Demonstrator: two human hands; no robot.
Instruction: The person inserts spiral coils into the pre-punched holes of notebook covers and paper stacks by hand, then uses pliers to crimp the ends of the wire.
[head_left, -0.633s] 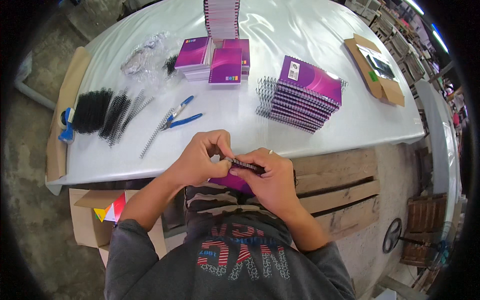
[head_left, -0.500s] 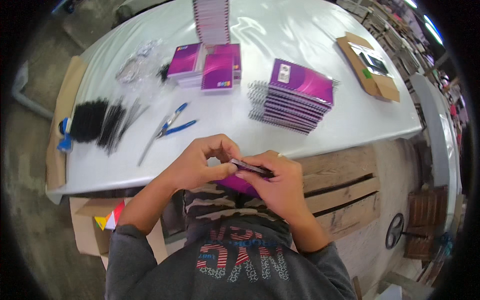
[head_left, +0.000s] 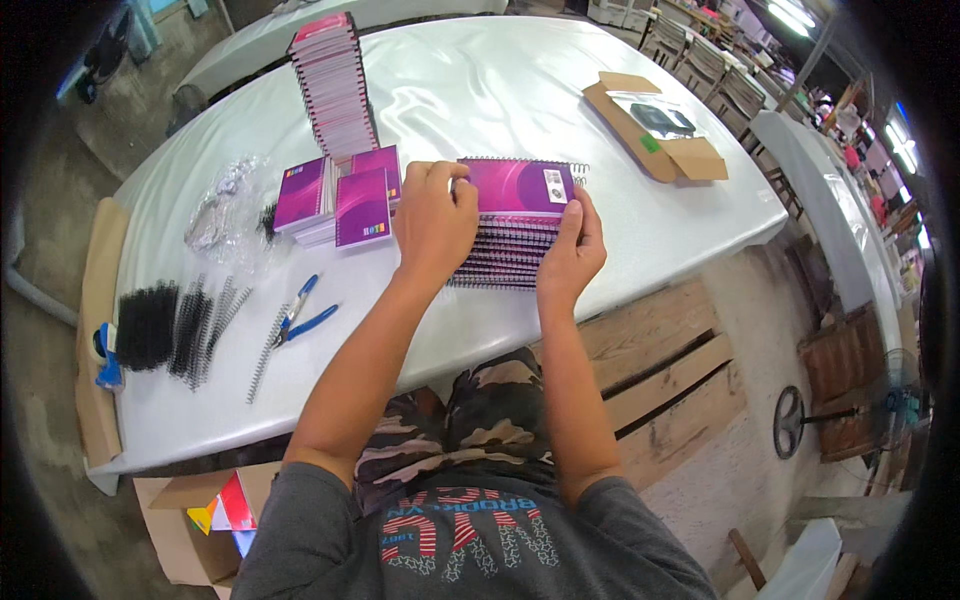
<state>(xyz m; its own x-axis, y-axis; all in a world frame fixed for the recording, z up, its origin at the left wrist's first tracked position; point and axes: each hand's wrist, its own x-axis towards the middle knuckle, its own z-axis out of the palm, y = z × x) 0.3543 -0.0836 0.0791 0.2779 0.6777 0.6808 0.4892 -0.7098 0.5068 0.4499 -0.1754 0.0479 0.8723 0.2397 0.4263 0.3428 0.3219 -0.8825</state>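
A purple spiral notebook lies at the top of a stack of spiral notebooks, its coil along the far edge. My left hand has its fingers curled at the notebook's left edge. At the right edge my right hand grips it, thumb at the near corner and fingers along the side. Loose coil ends stick out at the stack's far right. Left of the stack are shorter piles of purple-covered pads, apparently without coils.
A tall pile of notebooks stands at the back. Black plastic coils, blue-handled pliers and crumpled clear plastic lie at left. An opened cardboard piece is at far right, a cardboard box below the table.
Both hands have moved from my lap out to the notebook stack with the purple notebook, which now lies on top. The view has shifted as well.
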